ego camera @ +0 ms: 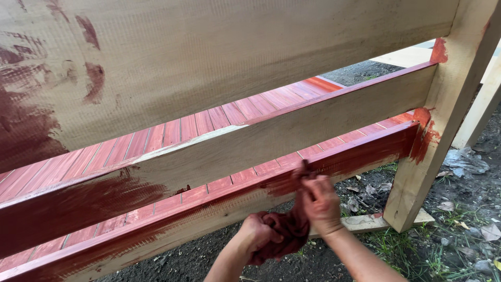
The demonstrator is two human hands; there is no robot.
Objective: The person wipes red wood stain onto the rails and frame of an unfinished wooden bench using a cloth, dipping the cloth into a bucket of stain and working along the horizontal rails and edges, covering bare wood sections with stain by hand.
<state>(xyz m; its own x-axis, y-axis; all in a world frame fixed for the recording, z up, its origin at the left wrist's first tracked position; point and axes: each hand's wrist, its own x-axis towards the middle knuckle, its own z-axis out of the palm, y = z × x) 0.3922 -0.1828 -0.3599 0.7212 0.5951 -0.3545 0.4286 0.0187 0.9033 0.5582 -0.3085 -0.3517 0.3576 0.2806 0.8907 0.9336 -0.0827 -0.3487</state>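
A large bare-wood frame stands in front of me, with a broad top board (219,57), a middle rail (292,130) and a lower rail (360,154), each partly stained dark red. My left hand (258,235) is closed around a bunched dark-red rag (287,230) below the lower rail. My right hand (321,203) grips the upper end of the same rag and presses it against the lower rail's front face. Both hands are smeared with red stain.
The frame's upright post (443,120) stands at the right on a scrap of wood (365,222). Red-stained slats (209,122) show behind the rails. Dark soil, grass, dry leaves and a crumpled grey wrapper (464,162) cover the ground. Pale boards (482,104) lean at the far right.
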